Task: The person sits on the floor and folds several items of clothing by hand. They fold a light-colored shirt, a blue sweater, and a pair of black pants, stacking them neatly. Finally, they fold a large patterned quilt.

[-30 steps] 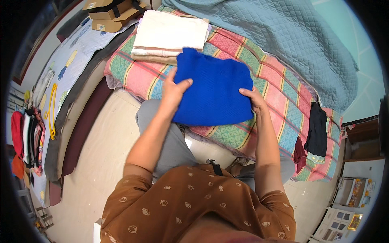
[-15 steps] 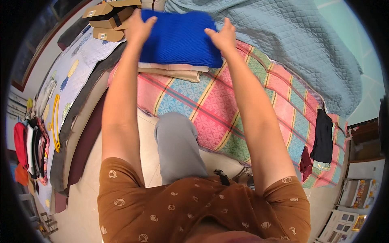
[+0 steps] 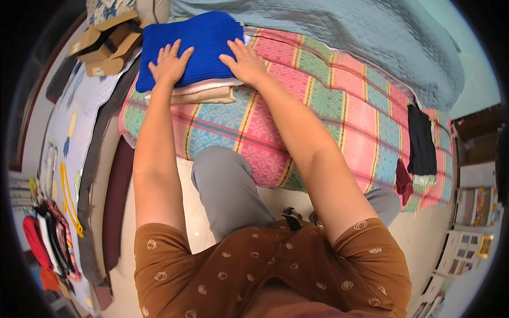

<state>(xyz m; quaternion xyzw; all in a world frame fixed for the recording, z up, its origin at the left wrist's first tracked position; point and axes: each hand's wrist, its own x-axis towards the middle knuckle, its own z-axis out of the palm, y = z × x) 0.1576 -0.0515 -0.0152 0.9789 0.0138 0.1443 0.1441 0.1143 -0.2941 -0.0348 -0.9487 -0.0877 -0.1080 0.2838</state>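
A folded blue sweater (image 3: 199,45) lay on top of a stack of cream folded clothes (image 3: 204,93) on the bed (image 3: 328,106), its long axis crosswise; the left hand (image 3: 169,63) and right hand (image 3: 245,62) pressed flat, fingers spread, on its near edge

A folded bright blue knitted garment (image 3: 199,45) lies flat on top of a small stack of folded cream and beige cloths (image 3: 204,93), at about eleven o'clock on the striped pink and green bed cover.
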